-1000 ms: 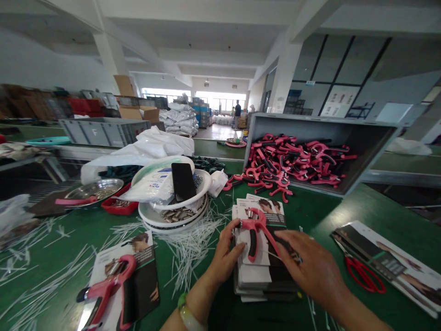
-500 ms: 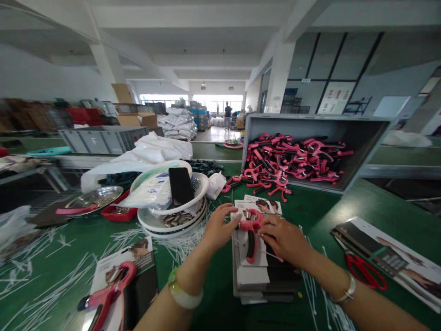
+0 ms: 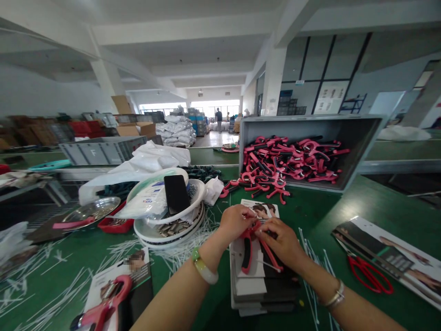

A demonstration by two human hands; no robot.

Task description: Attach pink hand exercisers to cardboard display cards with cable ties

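Note:
A pink and black hand grip exerciser (image 3: 250, 248) lies on a stack of printed cards (image 3: 248, 287). My left hand (image 3: 236, 224) pinches its top end, and my right hand (image 3: 280, 242) closes on its pink arm from the other side. The fingers hide most of the exerciser's head and any fastening there. Near the lower left, another pink exerciser (image 3: 105, 305) rests on a printed card (image 3: 117, 280). Loose white plastic ties (image 3: 312, 271) lie beside the stack, close to my right hand.
A grey bin (image 3: 310, 124) holds several pink exercisers, with more on the green table (image 3: 351, 207) before it. Stacked white plates (image 3: 168, 232) hold metal parts and a phone (image 3: 177, 194). Red scissors (image 3: 370, 276) lie on a printed sheet (image 3: 389, 248). A person (image 3: 218, 118) stands far back.
My hands have come together over the exerciser, closing on its top end and arm. The exerciser has tilted slightly on the stack, and the view has shifted a little.

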